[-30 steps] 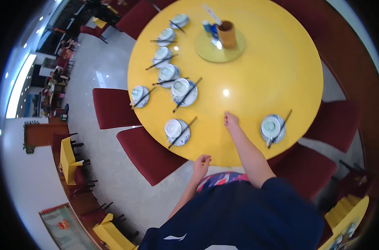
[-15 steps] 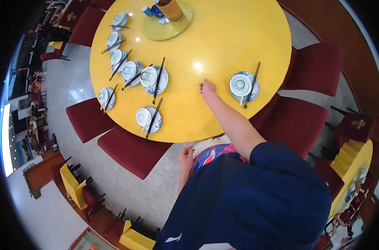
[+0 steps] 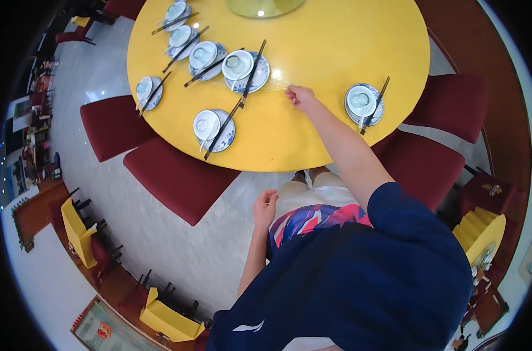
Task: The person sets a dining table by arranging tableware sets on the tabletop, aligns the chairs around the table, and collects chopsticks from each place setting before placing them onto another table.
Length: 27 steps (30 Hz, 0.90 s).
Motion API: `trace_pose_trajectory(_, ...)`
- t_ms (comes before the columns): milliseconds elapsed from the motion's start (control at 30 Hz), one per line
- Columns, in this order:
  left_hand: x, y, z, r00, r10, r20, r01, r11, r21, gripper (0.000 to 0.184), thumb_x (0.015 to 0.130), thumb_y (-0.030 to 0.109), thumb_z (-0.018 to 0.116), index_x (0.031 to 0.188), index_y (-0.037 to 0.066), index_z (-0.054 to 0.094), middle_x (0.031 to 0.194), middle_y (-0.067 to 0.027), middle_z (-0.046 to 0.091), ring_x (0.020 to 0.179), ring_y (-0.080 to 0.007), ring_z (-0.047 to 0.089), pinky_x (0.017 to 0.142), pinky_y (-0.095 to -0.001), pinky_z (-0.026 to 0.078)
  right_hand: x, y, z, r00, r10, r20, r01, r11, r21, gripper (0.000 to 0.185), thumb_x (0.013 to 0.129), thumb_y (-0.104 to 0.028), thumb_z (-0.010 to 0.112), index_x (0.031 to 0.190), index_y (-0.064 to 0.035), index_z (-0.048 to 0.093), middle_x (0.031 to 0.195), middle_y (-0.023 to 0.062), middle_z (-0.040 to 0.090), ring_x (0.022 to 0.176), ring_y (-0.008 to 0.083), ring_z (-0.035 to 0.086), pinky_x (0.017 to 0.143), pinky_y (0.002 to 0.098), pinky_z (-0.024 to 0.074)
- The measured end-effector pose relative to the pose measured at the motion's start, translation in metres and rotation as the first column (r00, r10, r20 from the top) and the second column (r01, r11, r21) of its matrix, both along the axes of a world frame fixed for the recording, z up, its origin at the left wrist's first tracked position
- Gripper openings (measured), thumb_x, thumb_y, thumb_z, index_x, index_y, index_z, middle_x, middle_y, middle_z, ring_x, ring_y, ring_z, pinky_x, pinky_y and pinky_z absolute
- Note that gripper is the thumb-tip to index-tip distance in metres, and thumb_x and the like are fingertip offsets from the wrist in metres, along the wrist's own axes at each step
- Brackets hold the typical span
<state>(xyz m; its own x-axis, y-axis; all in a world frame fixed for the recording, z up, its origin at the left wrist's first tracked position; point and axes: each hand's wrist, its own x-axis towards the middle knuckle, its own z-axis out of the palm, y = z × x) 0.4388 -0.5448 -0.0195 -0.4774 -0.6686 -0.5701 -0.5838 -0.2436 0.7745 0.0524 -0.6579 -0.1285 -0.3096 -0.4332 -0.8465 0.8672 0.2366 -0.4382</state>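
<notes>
Right hand [image 3: 301, 97] curled over yellow desk [image 3: 313, 134], grip indeterminable; left hand [image 3: 265, 209] partly open. Navy shirt [image 3: 342, 281] bears white logo [image 3: 249, 327].

Plates [image 3: 229, 134] are blue-patterned white, the table [image 3: 327, 52] yellow.

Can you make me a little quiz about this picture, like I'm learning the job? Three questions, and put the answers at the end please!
1. True or false: the right hand is stretched out over the yellow table.

2. What colour are the chairs around that table?
A) Green
B) Dark red
C) White

3. Fill in the gap: across the rightmost plate on that table lies a pair of black ____.

Key: 1. True. 2. B, dark red. 3. Chopsticks.
</notes>
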Motion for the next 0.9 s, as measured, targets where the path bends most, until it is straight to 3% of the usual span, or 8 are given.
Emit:
trace_pose_trajectory(433, 0.001, -0.039, -0.012, 1.000, -0.015, -0.026, 0.011, 0.989, -0.149, 0.018, 0.094, 0.011, 0.053, 0.101, -0.001, 0.065, 0.087, -0.0102, 0.070, 0.082, -0.0141, 0.065, 0.076, -0.0287, 0.051, 0.007, -0.013, 0.023, 0.929, -0.337, -0.152, 0.358, 0.924, 0.136, 0.009, 0.091, -0.006, 0.056, 0.084, -0.0005, 0.056, 0.070, 0.0088, 0.058, 0.053, 0.0142, 0.052, 0.041, 0.0235, 0.0361)
trace_pose_trajectory(567, -0.043, -0.084, 0.003, 0.994, -0.099, -0.050, 0.079, 0.948, -0.308, 0.021, 0.094, 0.014, 0.054, 0.097, -0.001, 0.068, 0.084, -0.0101, 0.070, 0.081, -0.0133, 0.066, 0.073, -0.0292, 0.052, -0.008, -0.003, 0.017, 0.930, -0.320, -0.183, 0.350, 0.922, 0.167, 0.016, 0.091, -0.013, 0.056, 0.088, 0.0015, 0.058, 0.073, 0.0111, 0.062, 0.053, 0.0145, 0.052, 0.041, 0.0259, 0.0367)
trace_pose_trajectory(600, -0.057, -0.097, 0.004, 0.996, -0.085, -0.024, 0.070, 0.925, -0.374, 0.023, 0.094, 0.016, 0.055, 0.095, -0.003, 0.069, 0.083, -0.0104, 0.070, 0.080, -0.0132, 0.066, 0.071, -0.0288, 0.052, -0.011, 0.005, 0.024, 0.962, -0.103, -0.252, 0.168, 0.954, 0.250, 0.021, 0.091, -0.018, 0.056, 0.088, 0.0019, 0.060, 0.076, 0.0121, 0.064, 0.053, 0.0140, 0.053, 0.040, 0.0271, 0.0368)
trace_pose_trajectory(633, -0.068, -0.115, -0.005, 0.999, 0.025, -0.040, -0.034, 0.966, -0.258, 0.025, 0.094, 0.017, 0.055, 0.093, -0.005, 0.069, 0.083, -0.0108, 0.070, 0.078, -0.0136, 0.067, 0.069, -0.0279, 0.052, -0.012, 0.009, 0.033, 0.947, 0.122, -0.297, -0.013, 0.939, 0.344, 0.026, 0.091, -0.023, 0.056, 0.089, 0.0024, 0.062, 0.080, 0.0132, 0.066, 0.053, 0.0136, 0.054, 0.040, 0.0282, 0.0369)
trace_pose_trajectory(667, -0.081, -0.136, -0.016, 0.990, 0.134, -0.042, -0.139, 0.981, -0.137, 0.028, 0.094, 0.019, 0.056, 0.092, -0.006, 0.068, 0.082, -0.0113, 0.070, 0.076, -0.0139, 0.067, 0.068, -0.0270, 0.052, -0.012, 0.007, 0.043, 0.947, 0.122, -0.295, -0.013, 0.938, 0.347, 0.026, 0.091, -0.023, 0.056, 0.089, 0.0024, 0.062, 0.080, 0.0132, 0.066, 0.053, 0.0136, 0.054, 0.040, 0.0282, 0.0369)
trace_pose_trajectory(767, -0.141, -0.198, -0.030, 0.992, 0.124, -0.023, -0.124, 0.929, -0.349, 0.031, 0.093, 0.021, 0.057, 0.094, -0.008, 0.068, 0.079, -0.0113, 0.070, 0.069, -0.0152, 0.067, 0.064, -0.0269, 0.053, -0.012, -0.006, 0.060, 0.848, 0.390, -0.360, -0.220, 0.876, 0.430, 0.033, 0.091, -0.029, 0.054, 0.089, 0.0024, 0.066, 0.086, 0.0179, 0.070, 0.067, 0.0234, 0.067, 0.053, 0.0361, 0.0513)
trace_pose_trajectory(833, -0.176, -0.226, -0.057, 0.989, 0.140, -0.041, -0.146, 0.921, -0.362, 0.032, 0.092, 0.022, 0.058, 0.096, -0.008, 0.067, 0.078, -0.0112, 0.070, 0.068, -0.0158, 0.067, 0.064, -0.0277, 0.053, -0.015, -0.019, 0.055, 0.243, 0.448, -0.860, 0.081, 0.875, 0.478, 0.031, 0.089, -0.027, 0.056, 0.088, 0.0013, 0.068, 0.090, 0.0210, 0.070, 0.083, 0.0342, 0.068, 0.070, 0.0424, 0.0539)
trace_pose_trajectory(900, -0.205, -0.245, -0.083, 0.988, 0.152, -0.041, -0.153, 0.861, -0.486, 0.030, 0.091, 0.021, 0.058, 0.098, -0.007, 0.067, 0.078, -0.0121, 0.070, 0.067, -0.0161, 0.067, 0.063, -0.0293, 0.052, -0.025, -0.029, 0.045, 0.271, 0.425, -0.863, -0.009, 0.898, 0.440, 0.029, 0.088, -0.027, 0.058, 0.091, 0.0006, 0.068, 0.092, 0.0219, 0.069, 0.087, 0.0368, 0.066, 0.076, 0.0434, 0.0526)
